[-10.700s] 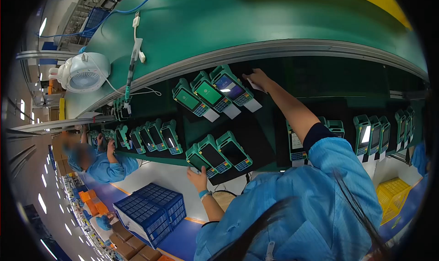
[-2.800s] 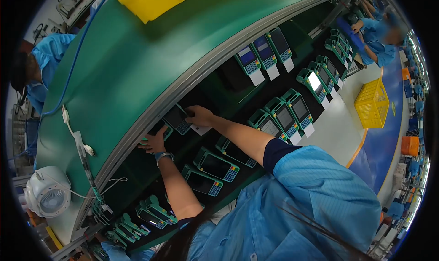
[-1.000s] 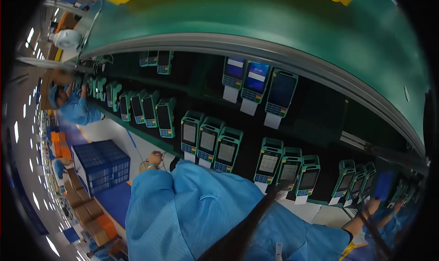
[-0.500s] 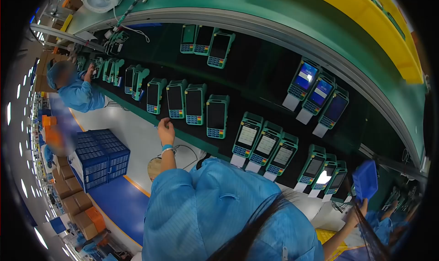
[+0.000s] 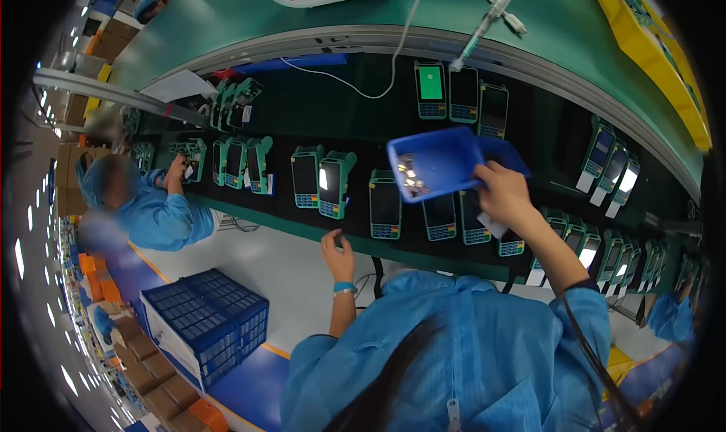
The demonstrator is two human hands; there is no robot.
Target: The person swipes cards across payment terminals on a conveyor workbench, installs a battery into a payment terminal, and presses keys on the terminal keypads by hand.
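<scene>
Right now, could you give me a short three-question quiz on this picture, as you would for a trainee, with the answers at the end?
1. Which of the person's hands is holding the blue tray that has loose pieces in it?

2. True or false: the small shiny pieces lie bunched toward the picture's left end of the blue tray.

3. Pick one. Three card machines sit side by side just beyond the blue tray. What colour fills the screen of the leftmost one?
a) red
b) green
c) yellow

Key
1. The right hand.
2. True.
3. b) green.
</scene>
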